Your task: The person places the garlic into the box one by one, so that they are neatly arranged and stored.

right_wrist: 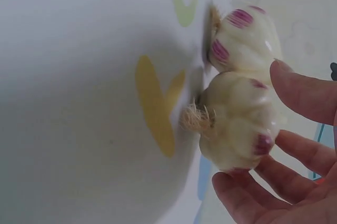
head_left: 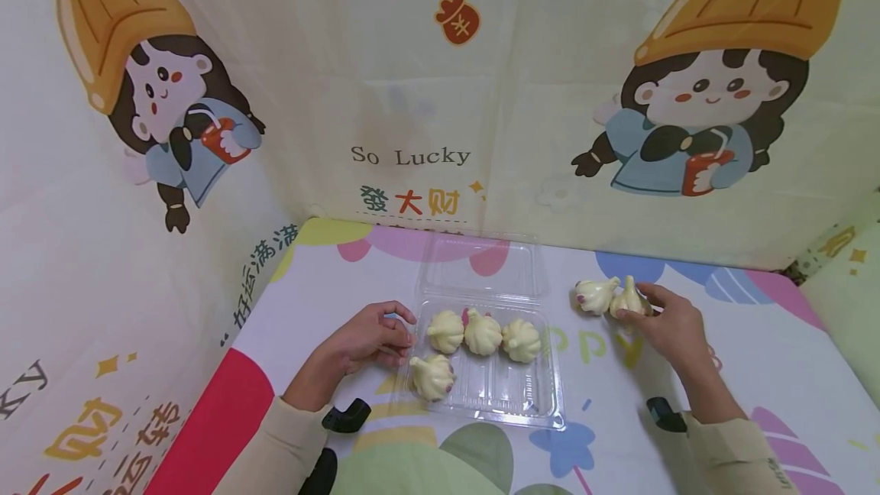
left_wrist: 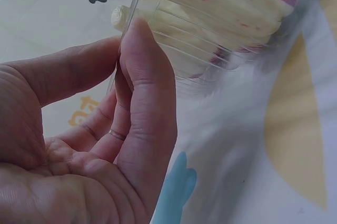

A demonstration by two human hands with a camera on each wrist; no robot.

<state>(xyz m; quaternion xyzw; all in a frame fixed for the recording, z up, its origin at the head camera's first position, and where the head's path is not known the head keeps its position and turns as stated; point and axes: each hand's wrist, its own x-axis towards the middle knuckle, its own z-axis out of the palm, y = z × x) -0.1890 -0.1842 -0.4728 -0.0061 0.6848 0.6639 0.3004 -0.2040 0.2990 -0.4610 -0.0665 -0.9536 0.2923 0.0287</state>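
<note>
A clear plastic clamshell box (head_left: 505,396) lies on the table with its lid (head_left: 454,270) folded back. Several garlic bulbs (head_left: 483,333) sit inside: a row along the back and one bulb (head_left: 433,377) at the front left. My left hand (head_left: 371,338) pinches the box's left rim (left_wrist: 131,11) between thumb and finger. To the right of the box, my right hand (head_left: 677,327) has its thumb and fingers round a garlic bulb (right_wrist: 237,121) with purple patches and dry roots. Another garlic bulb (head_left: 595,296) lies against it on the left.
A patterned cloth (head_left: 619,418) covers the table. Printed sheets (head_left: 412,82) rise as walls at the back and left. Black straps (head_left: 347,416) with a mount show at the left wrist, and a black piece (head_left: 665,414) at the right.
</note>
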